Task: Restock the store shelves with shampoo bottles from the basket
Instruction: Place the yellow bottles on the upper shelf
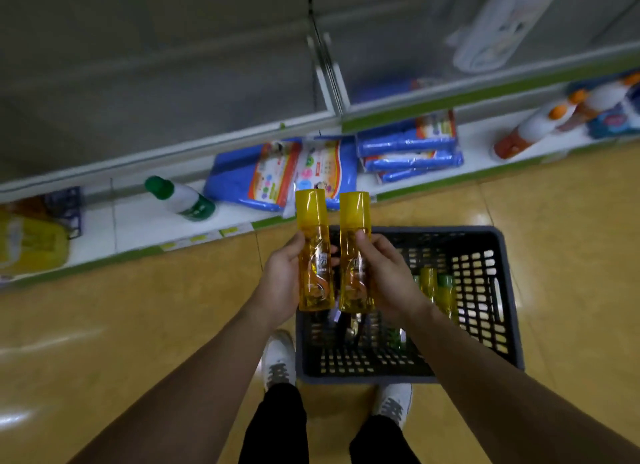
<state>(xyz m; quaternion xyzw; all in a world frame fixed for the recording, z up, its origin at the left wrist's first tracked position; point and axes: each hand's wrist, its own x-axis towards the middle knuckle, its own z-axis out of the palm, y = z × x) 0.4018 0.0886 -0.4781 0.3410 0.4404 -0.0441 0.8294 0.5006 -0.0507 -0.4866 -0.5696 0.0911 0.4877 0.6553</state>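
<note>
Two clear yellow shampoo bottles with yellow caps stand upright side by side above the dark basket [505, 290]. My left hand [282, 283] grips the left bottle [313, 252] and my right hand [388, 276] grips the right bottle [356, 249]. More yellow and green bottles [438, 290] lie inside the basket, partly hidden by my right arm. The basket sits on the floor in front of my feet. The grey shelves [166, 93] rise just beyond the bottles.
The bottom shelf [138, 221] carries a white bottle with a green cap [180, 198], blue packets [284, 172], blue rolls [412, 152], orange-capped bottles [533, 124] at the right and a yellow pack [31, 242] at the left. A tan tiled floor [138, 325] surrounds the basket.
</note>
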